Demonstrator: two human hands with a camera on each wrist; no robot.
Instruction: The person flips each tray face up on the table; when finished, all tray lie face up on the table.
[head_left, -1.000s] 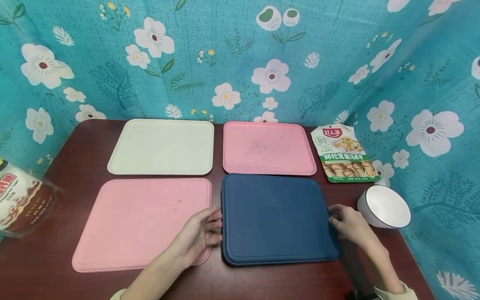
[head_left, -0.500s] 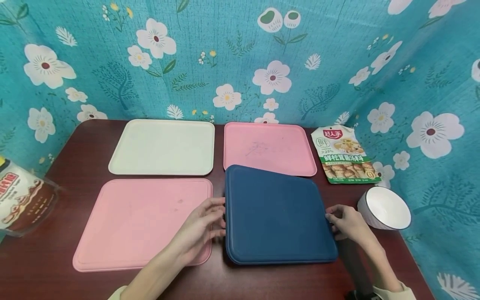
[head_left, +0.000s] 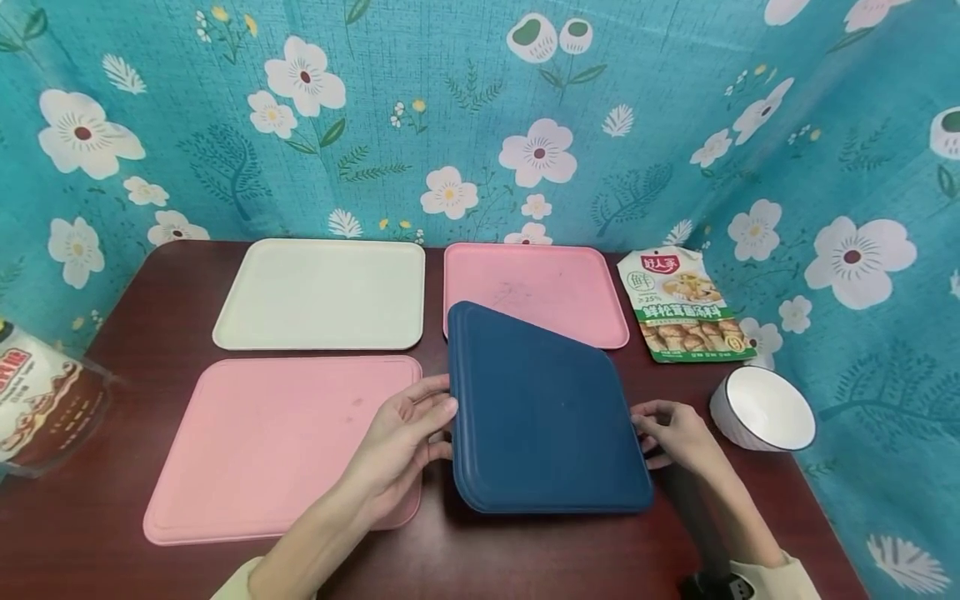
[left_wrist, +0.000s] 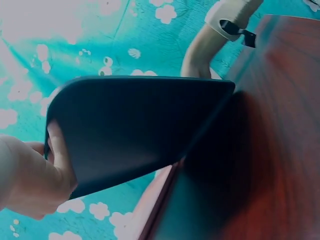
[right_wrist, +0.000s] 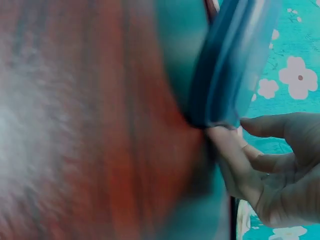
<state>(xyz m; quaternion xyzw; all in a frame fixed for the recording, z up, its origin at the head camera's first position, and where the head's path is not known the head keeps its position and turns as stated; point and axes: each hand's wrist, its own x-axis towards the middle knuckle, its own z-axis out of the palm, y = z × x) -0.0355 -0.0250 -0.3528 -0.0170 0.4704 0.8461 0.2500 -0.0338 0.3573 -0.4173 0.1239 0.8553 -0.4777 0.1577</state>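
Head view: left hand (head_left: 397, 442) and right hand (head_left: 678, 435) both grip the navy tray (head_left: 543, 417), left side tilted up!

The navy tray (head_left: 551, 417) tilts more steeply now — the left hand (head_left: 397, 437) holds its left side higher

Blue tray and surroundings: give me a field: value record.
object: blue tray, tilted, left side raised
left hand: grips its left edge
right hand: holds its right edge
left of it: front pink tray
back row: pale tray, rear pink tray, printed pouch
right side: white bowl
far left: printed container, cut off by frame
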